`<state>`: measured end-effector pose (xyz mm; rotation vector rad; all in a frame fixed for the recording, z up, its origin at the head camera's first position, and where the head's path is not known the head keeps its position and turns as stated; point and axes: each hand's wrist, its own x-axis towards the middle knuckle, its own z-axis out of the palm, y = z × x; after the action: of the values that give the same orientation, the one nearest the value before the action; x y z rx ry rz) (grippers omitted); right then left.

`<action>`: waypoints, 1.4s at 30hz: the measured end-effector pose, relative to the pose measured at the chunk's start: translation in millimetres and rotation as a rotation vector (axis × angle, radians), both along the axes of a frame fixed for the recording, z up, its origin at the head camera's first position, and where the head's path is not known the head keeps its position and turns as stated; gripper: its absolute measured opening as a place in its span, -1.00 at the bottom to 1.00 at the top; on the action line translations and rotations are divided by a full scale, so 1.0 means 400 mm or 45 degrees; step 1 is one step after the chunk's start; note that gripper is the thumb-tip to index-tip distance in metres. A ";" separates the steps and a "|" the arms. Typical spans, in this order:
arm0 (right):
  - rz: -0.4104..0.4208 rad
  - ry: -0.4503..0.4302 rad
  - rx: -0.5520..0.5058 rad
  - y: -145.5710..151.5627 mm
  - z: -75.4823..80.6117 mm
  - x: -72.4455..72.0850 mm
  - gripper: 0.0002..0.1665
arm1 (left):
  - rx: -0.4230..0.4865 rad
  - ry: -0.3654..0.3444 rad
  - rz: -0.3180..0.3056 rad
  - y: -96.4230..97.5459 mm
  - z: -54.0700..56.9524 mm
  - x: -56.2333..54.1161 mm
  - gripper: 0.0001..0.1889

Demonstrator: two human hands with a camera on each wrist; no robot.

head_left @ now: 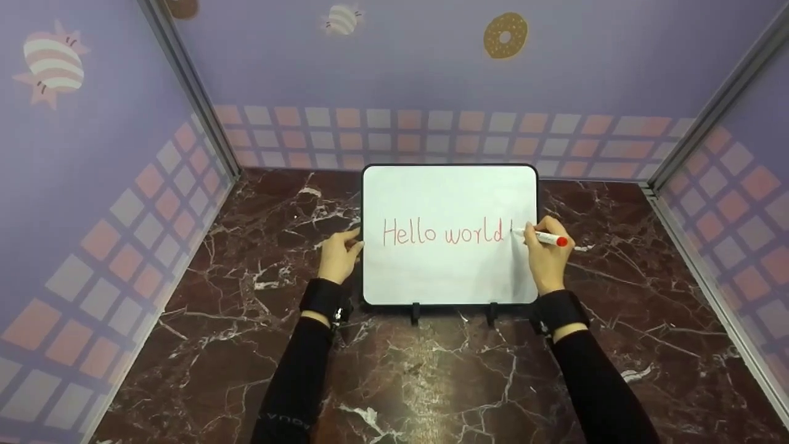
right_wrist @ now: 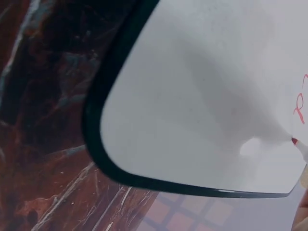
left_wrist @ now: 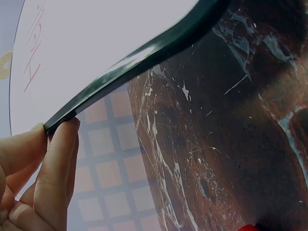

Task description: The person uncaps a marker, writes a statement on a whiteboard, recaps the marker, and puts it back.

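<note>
A whiteboard point(head_left: 450, 277) with a black frame stands upright on the table, and "Hello world" is written across it in red, followed by a short stroke. At its left edge my left hand point(head_left: 338, 256) pinches the frame between thumb and fingers; the left wrist view shows the fingertips point(left_wrist: 65, 132) on the black rim. My right hand point(head_left: 548, 256) holds a white marker point(head_left: 545, 237) with a red end. In the right wrist view the marker's red tip point(right_wrist: 294, 141) meets the board just past the last letter. Most of that hand lies outside the right wrist view.
Two black feet point(head_left: 415, 313) support the board's lower edge. The dark marbled table point(head_left: 246, 357) extends around it. Purple walls with checked borders point(head_left: 431, 132) and metal corner posts point(head_left: 191, 86) enclose the back and sides.
</note>
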<state>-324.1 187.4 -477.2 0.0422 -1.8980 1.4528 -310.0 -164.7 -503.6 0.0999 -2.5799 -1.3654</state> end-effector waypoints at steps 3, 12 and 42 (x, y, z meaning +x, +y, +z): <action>0.030 0.013 0.001 0.001 -0.001 0.007 -0.75 | -0.004 0.000 0.009 -0.002 0.003 0.000 -0.61; 0.025 0.020 -0.020 0.001 -0.007 0.021 -0.75 | 0.011 -0.013 0.014 -0.005 0.002 0.001 -0.61; 0.192 0.079 -0.627 0.064 0.032 0.015 -0.65 | -0.232 0.087 0.039 -0.053 0.038 0.013 -0.60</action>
<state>-318.0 212.8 -464.5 -0.0020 -1.4683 1.9611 -305.0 -185.8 -488.4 0.0612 -2.6196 -1.0972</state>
